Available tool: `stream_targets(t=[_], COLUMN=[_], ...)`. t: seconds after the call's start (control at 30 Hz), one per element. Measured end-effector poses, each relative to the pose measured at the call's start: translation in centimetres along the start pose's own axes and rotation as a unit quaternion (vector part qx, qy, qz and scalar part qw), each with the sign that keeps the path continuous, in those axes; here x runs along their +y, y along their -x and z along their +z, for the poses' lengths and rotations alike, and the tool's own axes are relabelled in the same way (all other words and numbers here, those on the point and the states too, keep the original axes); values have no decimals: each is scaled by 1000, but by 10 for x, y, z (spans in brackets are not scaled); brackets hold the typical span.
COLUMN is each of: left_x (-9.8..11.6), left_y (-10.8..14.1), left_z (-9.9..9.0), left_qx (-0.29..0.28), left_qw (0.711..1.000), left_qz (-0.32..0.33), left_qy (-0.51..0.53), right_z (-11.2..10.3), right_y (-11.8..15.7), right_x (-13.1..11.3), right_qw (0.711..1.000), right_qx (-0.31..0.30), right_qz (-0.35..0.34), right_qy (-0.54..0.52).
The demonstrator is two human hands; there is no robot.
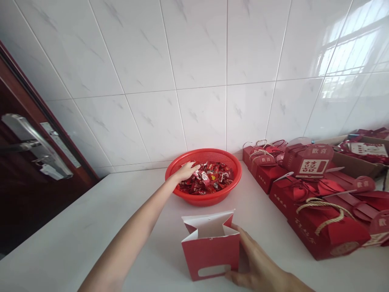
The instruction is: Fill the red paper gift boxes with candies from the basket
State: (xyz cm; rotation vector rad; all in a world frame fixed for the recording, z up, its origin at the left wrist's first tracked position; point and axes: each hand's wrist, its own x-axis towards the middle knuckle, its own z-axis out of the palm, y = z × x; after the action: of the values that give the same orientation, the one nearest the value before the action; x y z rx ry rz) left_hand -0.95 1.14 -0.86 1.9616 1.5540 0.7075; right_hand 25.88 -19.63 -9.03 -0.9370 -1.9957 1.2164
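Note:
My left hand [185,171] reaches into a red plastic basket [231,164] full of red-wrapped candies [212,180] by the tiled wall; its fingers rest on the candies, and I cannot tell whether they grip any. An open red paper gift box [211,251] with a white inside stands upright on the white counter near me. My right hand [258,263] holds the box by its right side and lower corner.
Several closed red gift boxes with rope handles [319,219] lie stacked at the right. A cardboard carton [358,160] stands behind them. A dark wooden door with a metal handle [33,148] is at the left. The white counter [91,223] runs to the wall.

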Motion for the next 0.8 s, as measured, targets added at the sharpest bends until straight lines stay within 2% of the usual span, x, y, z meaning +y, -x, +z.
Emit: stream_targets(t=[0.2, 0.37, 0.5, 0.63, 0.8], left_x=[-1, 2, 6, 10, 12], left_y=[0, 3, 4, 5, 6], left_z=[0, 2, 3, 2, 0], left_qx=[10, -36, -50, -68, -64], left_qw=[999, 996, 994, 993, 998], left_qz=[-17, -27, -36, -40, -10], left_qy=[25, 76, 95, 84, 23], right_z=[0, 0, 0, -1, -2], right_y=[0, -1, -1, 0, 0], right_x=[1, -4, -4, -3, -3], right_qw=[1000, 1000, 1000, 1000, 1000], right_qx=[-5, -4, -8, -16, -17], right_qz=[5, -8, -3, -4, 7], right_qy=[2, 5, 7, 8, 5])
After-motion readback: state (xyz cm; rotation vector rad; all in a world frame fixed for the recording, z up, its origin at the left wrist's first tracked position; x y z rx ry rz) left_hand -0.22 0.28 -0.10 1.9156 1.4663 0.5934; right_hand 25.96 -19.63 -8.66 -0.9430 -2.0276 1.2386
